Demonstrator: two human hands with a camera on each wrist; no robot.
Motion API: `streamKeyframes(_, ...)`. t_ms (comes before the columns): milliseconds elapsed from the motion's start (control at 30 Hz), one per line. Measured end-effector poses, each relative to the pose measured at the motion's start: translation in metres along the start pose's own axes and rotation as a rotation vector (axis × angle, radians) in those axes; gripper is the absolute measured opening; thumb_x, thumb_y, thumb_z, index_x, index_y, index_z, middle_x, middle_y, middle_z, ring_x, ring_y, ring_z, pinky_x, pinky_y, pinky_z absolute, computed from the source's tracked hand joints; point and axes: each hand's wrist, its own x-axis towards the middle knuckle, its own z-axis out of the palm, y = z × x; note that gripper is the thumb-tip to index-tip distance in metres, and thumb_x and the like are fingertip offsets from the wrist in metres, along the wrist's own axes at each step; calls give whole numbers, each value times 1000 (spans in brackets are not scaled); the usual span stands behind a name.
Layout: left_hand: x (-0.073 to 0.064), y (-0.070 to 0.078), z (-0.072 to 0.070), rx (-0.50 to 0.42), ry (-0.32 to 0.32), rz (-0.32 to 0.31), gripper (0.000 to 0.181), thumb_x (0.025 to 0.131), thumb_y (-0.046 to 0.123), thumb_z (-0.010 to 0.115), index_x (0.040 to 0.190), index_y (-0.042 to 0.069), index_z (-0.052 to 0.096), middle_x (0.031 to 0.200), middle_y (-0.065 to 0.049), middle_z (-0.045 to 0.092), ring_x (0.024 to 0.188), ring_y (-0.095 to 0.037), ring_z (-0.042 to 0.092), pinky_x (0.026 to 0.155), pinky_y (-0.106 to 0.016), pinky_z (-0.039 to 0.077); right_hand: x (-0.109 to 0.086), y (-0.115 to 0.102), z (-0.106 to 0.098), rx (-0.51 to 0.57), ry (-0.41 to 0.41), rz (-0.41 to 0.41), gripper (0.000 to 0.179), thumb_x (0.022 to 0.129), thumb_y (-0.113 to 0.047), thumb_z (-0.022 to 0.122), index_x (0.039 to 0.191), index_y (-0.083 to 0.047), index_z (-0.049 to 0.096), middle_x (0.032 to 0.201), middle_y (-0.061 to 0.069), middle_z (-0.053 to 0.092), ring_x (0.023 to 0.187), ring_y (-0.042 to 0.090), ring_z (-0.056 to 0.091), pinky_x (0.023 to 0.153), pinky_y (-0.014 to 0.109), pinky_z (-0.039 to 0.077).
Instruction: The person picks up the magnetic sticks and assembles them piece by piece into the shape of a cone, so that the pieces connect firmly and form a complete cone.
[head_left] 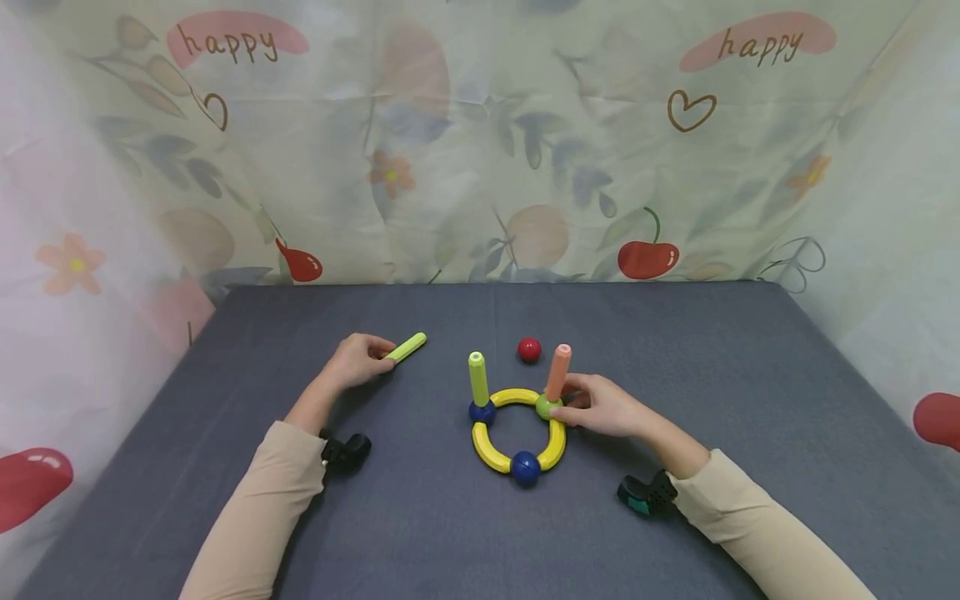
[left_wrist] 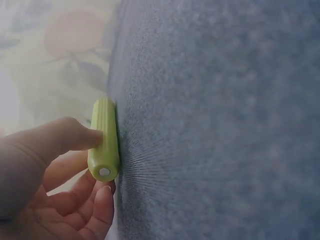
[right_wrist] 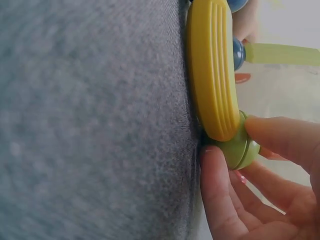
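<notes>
My left hand (head_left: 362, 360) pinches a light green magnetic rod (left_wrist: 104, 140) between thumb and fingers, low over the tabletop. A pale magnet shows in the rod's near end. On the right, my right hand (head_left: 603, 405) holds a green ball (right_wrist: 240, 147) by thumb and fingertips. That ball joins a ring of curved yellow rods (head_left: 491, 450), together with a blue ball (head_left: 526, 468) at the front and another blue ball (head_left: 482, 412) at the left. Upright on the green ball stands an orange rod (head_left: 558, 372); a second light green rod (head_left: 477, 379) rises from the left blue ball.
A red ball (head_left: 529, 350) lies behind the ring, near the orange rod. The dark grey tabletop (head_left: 420, 517) ends at a patterned curtain (head_left: 480, 167) at the back. Black wrist cameras (head_left: 347, 452) are strapped on both forearms.
</notes>
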Motion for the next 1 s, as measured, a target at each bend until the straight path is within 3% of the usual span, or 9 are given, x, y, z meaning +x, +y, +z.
streamKeyframes(267,-6,-2,0,-63,-8,35,33,89,12,58,117,-5,61,106,-22,65,93,-26,59,68,-24,44,-4,-1,2,141,-12,48,43,88,-20,65,122,2,50,114,21,57,82,15,66,70,30,56)
streamKeyframes(567,-15,1,0,-138,-61,93,35,89,17,60,119,-1,61,111,-20,64,92,-25,60,67,-24,45,-10,-8,9,195,51,100,40,87,-18,66,118,3,50,111,20,56,81,16,67,69,31,57)
streamKeyframes(833,-27,18,-3,-255,-122,98,38,93,20,57,126,1,55,120,-20,61,107,-28,59,81,-30,50,-12,-10,14,230,59,120,40,85,-17,67,114,3,49,105,17,55,80,16,67,69,32,57)
streamKeyframes(1000,-35,33,-7,-338,-138,131,45,91,20,60,131,3,50,121,-19,59,104,-23,61,83,-31,51,-11,-10,15,218,51,122,39,84,-18,68,111,2,48,101,15,55,79,16,66,68,32,57)
